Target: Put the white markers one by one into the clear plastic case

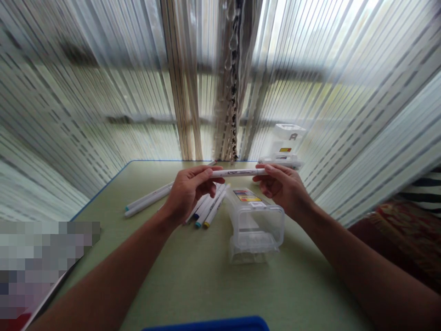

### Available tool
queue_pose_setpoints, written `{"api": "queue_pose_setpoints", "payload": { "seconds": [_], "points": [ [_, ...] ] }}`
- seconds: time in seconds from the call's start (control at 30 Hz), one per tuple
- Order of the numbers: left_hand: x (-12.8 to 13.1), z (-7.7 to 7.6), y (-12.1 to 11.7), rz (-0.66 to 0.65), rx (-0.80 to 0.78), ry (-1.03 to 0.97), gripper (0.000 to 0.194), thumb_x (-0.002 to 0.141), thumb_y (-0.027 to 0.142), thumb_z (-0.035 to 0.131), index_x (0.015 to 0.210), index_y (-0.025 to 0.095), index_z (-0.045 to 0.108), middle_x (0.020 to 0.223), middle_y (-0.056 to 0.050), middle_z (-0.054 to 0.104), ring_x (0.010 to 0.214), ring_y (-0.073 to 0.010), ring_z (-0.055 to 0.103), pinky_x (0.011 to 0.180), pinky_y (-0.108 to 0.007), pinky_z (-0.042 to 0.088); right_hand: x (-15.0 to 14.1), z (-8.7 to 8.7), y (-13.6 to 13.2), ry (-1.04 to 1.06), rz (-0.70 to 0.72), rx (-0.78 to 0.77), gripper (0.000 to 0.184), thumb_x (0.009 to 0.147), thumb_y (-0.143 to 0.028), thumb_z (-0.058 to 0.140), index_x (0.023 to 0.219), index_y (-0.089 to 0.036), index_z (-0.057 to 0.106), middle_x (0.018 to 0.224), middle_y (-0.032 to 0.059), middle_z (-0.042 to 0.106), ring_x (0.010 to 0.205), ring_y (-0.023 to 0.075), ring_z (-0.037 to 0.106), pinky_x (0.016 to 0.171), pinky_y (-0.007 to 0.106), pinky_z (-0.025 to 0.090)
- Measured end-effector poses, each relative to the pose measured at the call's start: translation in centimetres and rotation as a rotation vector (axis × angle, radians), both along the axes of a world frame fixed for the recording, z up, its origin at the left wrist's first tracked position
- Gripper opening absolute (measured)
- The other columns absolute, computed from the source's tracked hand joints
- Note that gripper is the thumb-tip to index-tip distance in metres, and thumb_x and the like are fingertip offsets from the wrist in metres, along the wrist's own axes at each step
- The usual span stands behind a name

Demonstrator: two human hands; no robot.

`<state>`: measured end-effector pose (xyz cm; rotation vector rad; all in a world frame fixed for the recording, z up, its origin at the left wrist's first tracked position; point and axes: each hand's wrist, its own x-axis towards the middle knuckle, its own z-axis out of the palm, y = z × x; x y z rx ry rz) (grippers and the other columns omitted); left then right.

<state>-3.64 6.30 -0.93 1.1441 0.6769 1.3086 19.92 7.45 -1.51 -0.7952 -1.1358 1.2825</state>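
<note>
Left hand (193,188) and right hand (284,184): each pinched thumb-to-fingers, closed down to the barrel's thickness, one at either end of a slim white plastic marker with dark print (237,173). Marker sits near level at frame centre, raised above the pale green tabletop (161,276). Step in hand, by my reading: two-handed handling of a single marker (cap state too small to tell). Next move probably calls for steadying one end while the other hand turns, pulls or lets go. Below, right of centre: clear plastic box with a yellow-red label (258,225), open end facing the viewer. Left of it: loose white markers with coloured ends (212,207).
</note>
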Motion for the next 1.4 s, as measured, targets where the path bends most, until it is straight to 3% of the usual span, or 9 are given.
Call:
{"api": "queue_pose_setpoints", "payload": {
  "seconds": [0.83,1.17,1.4],
  "points": [
    [0.0,0.3,0.0,0.037,-0.030,-0.012,0.025,0.087,0.025,0.065,0.099,0.004,0.071,0.074,-0.013,0.075,0.051,-0.0128,0.060,0.051,-0.025,0.048,0.4,0.3,0.0,0.042,0.066,-0.062,0.024,0.081,-0.034,0.070,0.095,-0.016,0.076,0.073,0.0072,0.078,0.046,0.0122,0.061,0.038,0.021,0.039],
    [0.4,-0.5,0.0,0.065,0.003,0.066,0.024,0.087,0.031,0.068,0.094,0.008,0.073,0.073,-0.009,0.075,0.048,-0.0096,0.059,0.049,-0.024,0.047,-0.1,1.0,-0.8,0.008,-0.051,-0.180,0.016,0.077,-0.028,0.070,0.087,-0.018,0.078,0.070,0.0085,0.075,0.047,0.0139,0.059,0.040,0.023,0.039],
    [0.3,-1.2,0.4,0.046,-0.008,0.104,0.020,0.093,0.023,0.061,0.098,0.008,0.073,0.072,-0.007,0.074,0.046,-0.0066,0.056,0.050,-0.023,0.046,0.1,0.5,-0.5,-0.050,-0.134,-0.223,0.015,0.080,-0.026,0.069,0.089,-0.020,0.080,0.070,0.0123,0.074,0.049,0.0165,0.059,0.044,0.028,0.041]
  ]
}}
